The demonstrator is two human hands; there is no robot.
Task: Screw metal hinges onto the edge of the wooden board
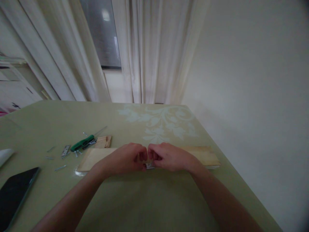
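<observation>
Two light wooden boards, a left board point(90, 158) and a right board point(201, 155), lie in line on the table. Between them my left hand point(127, 158) and my right hand point(167, 157) meet with fingers curled, knuckles almost touching. A small silver metal hinge point(150, 165) shows partly at the boards' near edge, under and between my fingertips. Both hands close on it from either side; the fingers cover most of it, and the boards' inner ends are hidden.
To the left lie a green-handled screwdriver point(83, 143), another metal hinge point(65, 150), several loose screws point(60, 168) and a small wooden block point(103, 141). A black phone point(16, 196) rests at the near left. A wall point(260, 112) runs along the table's right edge.
</observation>
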